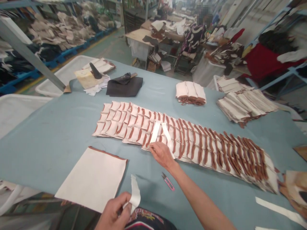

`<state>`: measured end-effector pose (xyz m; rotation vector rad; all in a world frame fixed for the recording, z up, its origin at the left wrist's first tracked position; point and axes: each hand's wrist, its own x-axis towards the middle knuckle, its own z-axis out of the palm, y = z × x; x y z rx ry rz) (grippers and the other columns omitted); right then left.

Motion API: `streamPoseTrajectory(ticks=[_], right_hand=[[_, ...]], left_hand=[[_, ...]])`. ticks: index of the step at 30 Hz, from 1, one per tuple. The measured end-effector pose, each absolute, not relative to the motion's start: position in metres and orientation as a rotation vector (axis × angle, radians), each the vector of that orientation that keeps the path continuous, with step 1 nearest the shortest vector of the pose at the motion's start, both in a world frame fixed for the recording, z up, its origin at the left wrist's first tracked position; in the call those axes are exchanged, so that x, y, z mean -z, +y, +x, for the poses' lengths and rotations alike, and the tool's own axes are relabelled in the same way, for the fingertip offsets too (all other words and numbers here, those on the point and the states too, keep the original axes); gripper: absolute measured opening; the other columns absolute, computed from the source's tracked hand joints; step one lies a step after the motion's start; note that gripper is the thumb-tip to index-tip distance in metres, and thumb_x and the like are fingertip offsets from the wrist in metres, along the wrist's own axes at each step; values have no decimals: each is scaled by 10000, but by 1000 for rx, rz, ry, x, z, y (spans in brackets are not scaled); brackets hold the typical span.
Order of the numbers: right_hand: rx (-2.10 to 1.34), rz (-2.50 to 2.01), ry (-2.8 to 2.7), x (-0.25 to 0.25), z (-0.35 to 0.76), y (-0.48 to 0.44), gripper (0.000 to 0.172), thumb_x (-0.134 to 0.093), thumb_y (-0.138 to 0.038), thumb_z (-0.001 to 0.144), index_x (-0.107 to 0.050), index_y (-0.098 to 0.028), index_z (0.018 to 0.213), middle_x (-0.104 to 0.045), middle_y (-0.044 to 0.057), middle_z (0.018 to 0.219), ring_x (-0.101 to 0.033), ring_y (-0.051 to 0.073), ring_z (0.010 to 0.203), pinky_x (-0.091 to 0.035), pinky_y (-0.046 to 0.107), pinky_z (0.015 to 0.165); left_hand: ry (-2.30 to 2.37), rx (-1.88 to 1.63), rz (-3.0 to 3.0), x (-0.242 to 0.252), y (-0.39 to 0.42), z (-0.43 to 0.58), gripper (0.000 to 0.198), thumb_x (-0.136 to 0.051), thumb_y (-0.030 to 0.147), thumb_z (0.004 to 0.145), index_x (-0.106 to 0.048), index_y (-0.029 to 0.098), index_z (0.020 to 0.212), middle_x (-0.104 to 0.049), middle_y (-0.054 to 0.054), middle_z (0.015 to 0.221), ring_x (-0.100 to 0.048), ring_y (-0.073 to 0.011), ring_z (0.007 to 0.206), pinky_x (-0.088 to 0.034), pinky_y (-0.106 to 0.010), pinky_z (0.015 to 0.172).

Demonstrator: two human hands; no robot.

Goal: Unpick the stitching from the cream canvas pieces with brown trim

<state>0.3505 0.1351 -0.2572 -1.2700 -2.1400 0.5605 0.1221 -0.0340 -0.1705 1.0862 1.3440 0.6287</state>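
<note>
My left hand [117,209] is closed in a pinch on a short, curled white strip [135,191] near the table's front edge. Stretched forward, my right hand [161,155] has its fingers together at the lower end of a flat white strip [155,131]. A second white strip [168,137] lies beside it and runs partly behind that hand. Both rest on a long overlapping row of cream fabric pieces [136,123] with brown edges. One square cream fabric piece [93,179] with a brown edge lies apart at the left. Pink-handled thread snips [168,182] lie below my right hand.
Fabric stacks stand at the back [190,91] and back right [247,103]. A black cloth [124,85] and a paper pile [90,80] lie at the back left. Another white strip [280,209] lies front right. A person [195,35] sits beyond the table [59,127].
</note>
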Motion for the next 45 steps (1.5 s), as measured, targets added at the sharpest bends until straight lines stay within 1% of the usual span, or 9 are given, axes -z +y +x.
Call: streamPoseTrajectory(ticks=[2, 6, 8, 10, 14, 21, 32, 38, 45], right_hand=[[-531, -1260, -2174, 262, 350, 126, 78, -654, -224, 965, -679, -176, 1021, -753, 94, 969, -719, 263, 943, -558, 429, 901], [-500, -1229, -2143, 247, 347, 101, 319, -734, -216, 864, -666, -195, 1175, -730, 141, 1245, -669, 309, 1178, -498, 505, 1070], [-481, -1278, -2042, 232, 346, 85, 329, -685, -222, 902, -646, -189, 1227, -700, 154, 1316, -641, 315, 1238, -480, 530, 1093], [-465, -1356, -1906, 213, 347, 66, 279, -602, -225, 971, -630, -180, 1244, -712, 159, 1268, -667, 304, 1190, -519, 524, 1039], [-490, -1371, -1766, 157, 348, 23, 166, -570, -235, 1016, -636, -209, 1165, -757, 65, 1023, -737, 207, 900, -609, 356, 829], [-378, -977, -1893, 78, 335, -27, 266, -606, -95, 966, -606, -242, 1188, -763, 37, 959, -718, 204, 958, -585, 348, 865], [-284, -1059, -1985, 92, 326, -49, 166, -678, -145, 975, -642, -190, 1131, -749, 87, 1091, -668, 246, 984, -535, 415, 886], [-275, -1108, -1865, 99, 318, -62, 114, -626, -116, 998, -654, -223, 972, -762, 52, 1014, -677, 223, 930, -514, 381, 854], [-972, -1290, -1305, 108, 313, -67, 233, -542, -365, 1044, -678, -207, 938, -761, 64, 975, -698, 184, 813, -545, 297, 732]], left_hand=[[1338, -653, 1079, 163, -30, 124, 563, -550, 671, 946, -630, 172, 699, -583, -4, 643, -511, -161, 647, -405, -246, 651], [1276, -695, 924, 144, -17, 129, 534, -642, 673, 894, -648, 162, 742, -633, -6, 663, -525, -140, 620, -429, -230, 623], [1211, -685, 853, 133, -10, 132, 546, -689, 692, 853, -671, 148, 816, -699, -35, 724, -570, -137, 616, -468, -227, 621], [1153, -703, 825, 121, -3, 136, 568, -722, 695, 828, -689, 134, 913, -756, -82, 828, -622, -145, 637, -501, -230, 616], [1020, -739, 845, 100, 1, 140, 519, -714, 618, 885, -711, 120, 1031, -775, -130, 981, -677, -161, 716, -542, -228, 627], [882, -717, 995, 72, -15, 138, 391, -698, 482, 948, -741, 127, 1106, -682, -46, 838, -612, -127, 693, -559, -214, 670], [999, -658, 1193, 70, -43, 141, 325, -593, 407, 981, -716, 131, 1100, -653, -34, 885, -557, -149, 769, -495, -239, 723], [1122, -694, 1351, 81, -56, 145, 281, -541, 374, 989, -682, 134, 1030, -543, 16, 744, -437, -136, 675, -389, -248, 647], [1119, -695, 1473, 101, -65, 146, 280, -515, 287, 950, -752, 160, 874, -704, -27, 784, -613, -173, 742, -448, -250, 705]])
